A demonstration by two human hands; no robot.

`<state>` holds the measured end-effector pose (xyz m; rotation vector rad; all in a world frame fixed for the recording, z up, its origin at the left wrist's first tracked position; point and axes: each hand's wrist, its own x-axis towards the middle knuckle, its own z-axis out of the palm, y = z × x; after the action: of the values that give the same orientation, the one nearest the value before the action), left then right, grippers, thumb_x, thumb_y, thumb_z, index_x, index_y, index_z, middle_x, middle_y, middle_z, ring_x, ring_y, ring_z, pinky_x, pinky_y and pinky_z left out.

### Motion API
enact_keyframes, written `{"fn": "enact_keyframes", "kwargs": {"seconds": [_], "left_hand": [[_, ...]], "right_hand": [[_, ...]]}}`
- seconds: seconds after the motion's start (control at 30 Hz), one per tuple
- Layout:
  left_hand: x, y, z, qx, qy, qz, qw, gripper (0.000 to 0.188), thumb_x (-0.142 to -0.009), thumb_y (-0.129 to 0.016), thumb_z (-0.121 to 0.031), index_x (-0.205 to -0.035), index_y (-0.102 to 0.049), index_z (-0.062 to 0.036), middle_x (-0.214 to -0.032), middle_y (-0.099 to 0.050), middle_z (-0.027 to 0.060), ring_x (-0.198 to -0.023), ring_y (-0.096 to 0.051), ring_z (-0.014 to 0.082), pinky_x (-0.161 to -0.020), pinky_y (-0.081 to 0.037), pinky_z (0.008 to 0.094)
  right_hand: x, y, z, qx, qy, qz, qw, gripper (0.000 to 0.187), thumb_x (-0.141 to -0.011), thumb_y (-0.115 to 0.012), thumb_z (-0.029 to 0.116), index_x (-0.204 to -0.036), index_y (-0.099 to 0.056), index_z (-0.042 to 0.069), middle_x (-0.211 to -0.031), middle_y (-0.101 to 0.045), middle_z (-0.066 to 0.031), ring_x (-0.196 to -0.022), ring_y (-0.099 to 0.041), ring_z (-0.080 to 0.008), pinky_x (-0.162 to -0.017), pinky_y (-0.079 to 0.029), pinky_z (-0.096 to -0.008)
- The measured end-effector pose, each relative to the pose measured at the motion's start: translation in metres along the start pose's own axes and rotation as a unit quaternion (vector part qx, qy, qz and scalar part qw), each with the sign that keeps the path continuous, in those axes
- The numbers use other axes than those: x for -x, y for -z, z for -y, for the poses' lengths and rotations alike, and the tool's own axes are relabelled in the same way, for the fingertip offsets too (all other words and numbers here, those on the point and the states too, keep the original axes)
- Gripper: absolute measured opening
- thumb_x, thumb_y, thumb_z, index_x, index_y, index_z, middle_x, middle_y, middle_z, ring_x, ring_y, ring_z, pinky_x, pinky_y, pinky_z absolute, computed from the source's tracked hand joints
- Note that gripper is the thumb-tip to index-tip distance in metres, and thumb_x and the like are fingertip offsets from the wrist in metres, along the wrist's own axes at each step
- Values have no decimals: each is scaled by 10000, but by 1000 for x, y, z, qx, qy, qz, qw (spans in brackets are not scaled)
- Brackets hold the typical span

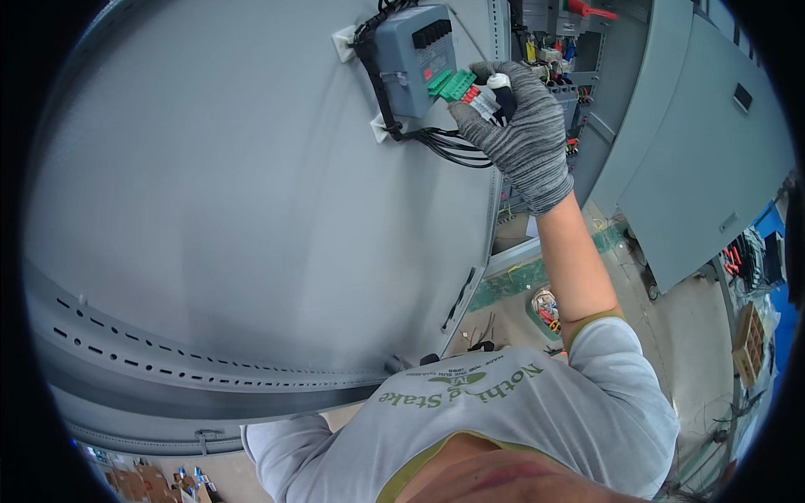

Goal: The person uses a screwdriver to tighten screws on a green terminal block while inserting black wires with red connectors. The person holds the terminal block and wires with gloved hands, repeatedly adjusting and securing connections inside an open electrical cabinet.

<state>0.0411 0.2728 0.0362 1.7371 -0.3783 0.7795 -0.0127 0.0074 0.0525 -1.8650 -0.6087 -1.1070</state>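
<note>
My right hand (524,126), in a grey knit glove, is closed beside a grey-blue meter box (411,63) on the inner face of a cabinet door. In its grip is a screwdriver (501,87) with a white and black handle, its thin shaft pointing up and to the left. Between thumb and fingers sits a green terminal plug (457,85) with red and white wire markers (478,101), held just off the box. Another green terminal (439,81) shows at the box's edge. My left arm goes behind the door, hiding that hand.
The grey door (251,210) fills the left side. A black cable bundle (457,149) runs from the box toward the cabinet interior, where wired components (558,80) show. Another panel (708,151) stands at right. A bin of wires (547,312) sits on the floor.
</note>
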Motion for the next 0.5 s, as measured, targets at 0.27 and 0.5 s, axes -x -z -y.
{"fn": "enact_keyframes", "kwargs": {"seconds": [0.27,0.5], "left_hand": [[-22,-14,15,-42,-22,13,999,350,-999,-475,-245,-1228,-518,17,-1195,-584,158,-1096,-581,275,-993,-461,409],[-33,-21,23,-59,-38,18,997,348,-999,-476,-242,-1225,-518,20,-1191,-586,161,-1090,-584,277,-989,-464,409]], "right_hand": [[-23,9,-6,-64,-48,78,994,403,-733,-795,321,-975,-656,30,-737,-654,-85,-670,-635,-155,-669,-537,-290],[-43,17,17,154,-46,140,977,412,-736,-801,363,-985,-689,55,-741,-621,-68,-658,-584,-139,-662,-514,-279]]}}
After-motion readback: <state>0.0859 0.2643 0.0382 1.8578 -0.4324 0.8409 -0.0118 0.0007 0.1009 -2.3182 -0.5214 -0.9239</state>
